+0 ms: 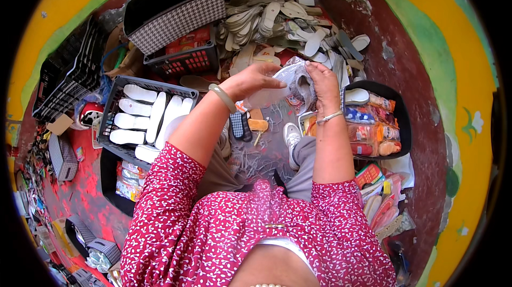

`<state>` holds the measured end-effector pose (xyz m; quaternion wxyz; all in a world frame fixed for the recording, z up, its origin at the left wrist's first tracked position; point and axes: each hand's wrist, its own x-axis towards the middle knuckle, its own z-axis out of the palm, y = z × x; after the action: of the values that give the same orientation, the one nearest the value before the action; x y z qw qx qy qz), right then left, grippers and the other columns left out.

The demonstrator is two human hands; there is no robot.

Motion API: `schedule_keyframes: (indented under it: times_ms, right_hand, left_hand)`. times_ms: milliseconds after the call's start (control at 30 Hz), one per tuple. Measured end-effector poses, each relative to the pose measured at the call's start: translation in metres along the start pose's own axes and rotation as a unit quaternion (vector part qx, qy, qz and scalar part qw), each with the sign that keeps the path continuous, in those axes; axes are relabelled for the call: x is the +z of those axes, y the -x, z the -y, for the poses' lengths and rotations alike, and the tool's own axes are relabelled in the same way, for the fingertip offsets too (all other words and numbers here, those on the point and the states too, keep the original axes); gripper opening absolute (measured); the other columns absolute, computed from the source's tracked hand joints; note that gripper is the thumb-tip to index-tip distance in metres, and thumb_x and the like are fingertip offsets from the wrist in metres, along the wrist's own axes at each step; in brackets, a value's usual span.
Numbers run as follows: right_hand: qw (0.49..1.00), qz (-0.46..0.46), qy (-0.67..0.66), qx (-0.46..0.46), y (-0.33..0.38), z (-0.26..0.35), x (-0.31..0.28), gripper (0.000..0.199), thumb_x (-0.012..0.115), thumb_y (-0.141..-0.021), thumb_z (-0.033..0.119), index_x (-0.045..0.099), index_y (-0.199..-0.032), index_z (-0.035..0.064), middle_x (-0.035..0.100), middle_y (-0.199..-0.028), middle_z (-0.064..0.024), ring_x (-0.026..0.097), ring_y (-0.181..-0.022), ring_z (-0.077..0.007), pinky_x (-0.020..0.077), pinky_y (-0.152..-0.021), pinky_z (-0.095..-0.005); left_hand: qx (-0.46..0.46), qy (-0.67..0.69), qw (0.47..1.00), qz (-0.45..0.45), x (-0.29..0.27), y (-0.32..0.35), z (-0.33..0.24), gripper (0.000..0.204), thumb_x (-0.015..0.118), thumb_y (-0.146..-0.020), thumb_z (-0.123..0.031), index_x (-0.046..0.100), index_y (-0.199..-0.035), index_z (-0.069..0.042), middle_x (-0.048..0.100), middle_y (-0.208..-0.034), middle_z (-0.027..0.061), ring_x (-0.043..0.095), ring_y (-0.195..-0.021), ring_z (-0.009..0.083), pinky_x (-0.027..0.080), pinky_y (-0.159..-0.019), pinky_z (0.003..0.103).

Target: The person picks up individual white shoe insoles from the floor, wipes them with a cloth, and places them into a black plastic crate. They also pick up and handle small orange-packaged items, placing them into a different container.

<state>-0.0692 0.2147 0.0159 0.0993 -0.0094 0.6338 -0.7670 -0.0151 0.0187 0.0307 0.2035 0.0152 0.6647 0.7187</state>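
Observation:
A clear plastic bag with a grey, fuzzy-looking item in or behind it hangs between my hands. The exact kind of this item cannot be made out. My right hand pinches the bag's upper right edge, fingers closed. My left hand reaches in from the left, its thumb lying over the plastic and its other fingers partly hidden; it seems to grip the bag's left side. A pale, translucent flap shows below the left hand. Beneath, a dark checked slipper lies on the floor beside an orange-handled brush.
White insoles fill a grey crate at the left. A large heap of soles lies at the back, beside a houndstooth bin. At the right, a black bin holds packaged goods. Shredded scraps litter the floor between my feet.

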Motion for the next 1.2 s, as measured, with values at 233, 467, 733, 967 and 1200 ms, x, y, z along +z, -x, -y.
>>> schedule_keyframes:
  times_ms: [233,467,733,967,1200]
  right_hand:
    - [0.995,0.029,-0.091,0.043,0.007,0.012,0.003,0.020,0.061,-0.084,0.013,0.062,-0.099,-0.0014,0.064,-0.086,-0.0040,0.059,-0.073,-0.0098,0.0477,-0.067,-0.0225]
    - [0.980,0.110,-0.100,0.132,0.015,0.019,0.008,0.028,0.064,-0.081,0.010,0.059,-0.105,-0.0028,0.064,-0.091,-0.0064,0.061,-0.078,-0.0123,0.0501,-0.069,-0.0237]
    - [0.982,0.122,-0.090,0.110,0.002,0.000,-0.005,0.025,0.064,-0.081,0.009,0.060,-0.102,-0.0033,0.065,-0.090,-0.0066,0.062,-0.076,-0.0124,0.0496,-0.069,-0.0231]
    - [0.972,0.155,-0.118,0.135,0.009,0.014,0.000,0.034,0.062,-0.081,0.006,0.053,-0.112,-0.0039,0.063,-0.094,-0.0086,0.061,-0.084,-0.0148,0.0491,-0.076,-0.0250]
    - [0.983,0.143,-0.020,0.114,0.006,0.032,-0.020,0.056,0.070,-0.074,0.005,0.044,-0.122,-0.0031,0.059,-0.102,-0.0105,0.059,-0.090,-0.0153,0.0476,-0.078,-0.0250]
  left_hand:
    - [-0.020,0.076,0.997,0.016,-0.002,-0.001,0.001,0.038,0.059,-0.083,-0.005,0.050,-0.119,0.003,0.061,-0.098,0.0088,0.060,-0.083,0.0145,0.048,-0.076,0.027]
    - [0.042,0.163,0.986,0.016,-0.007,0.002,0.000,0.033,0.054,-0.086,-0.003,0.050,-0.117,0.004,0.060,-0.098,0.0080,0.060,-0.084,0.0141,0.049,-0.077,0.027]
    - [0.052,0.212,0.976,-0.011,-0.011,0.000,0.000,0.030,0.057,-0.085,-0.005,0.052,-0.113,0.003,0.061,-0.095,0.0073,0.060,-0.083,0.0126,0.049,-0.075,0.025]
    - [0.028,0.204,0.977,-0.062,-0.017,0.004,-0.006,0.024,0.063,-0.081,-0.005,0.056,-0.103,0.001,0.062,-0.084,0.0057,0.061,-0.069,0.0122,0.050,-0.062,0.024]
    - [0.052,-0.196,0.975,-0.092,-0.030,0.000,0.007,0.023,0.062,-0.081,-0.007,0.062,-0.102,0.001,0.064,-0.082,0.0041,0.057,-0.071,0.0084,0.047,-0.066,0.023]
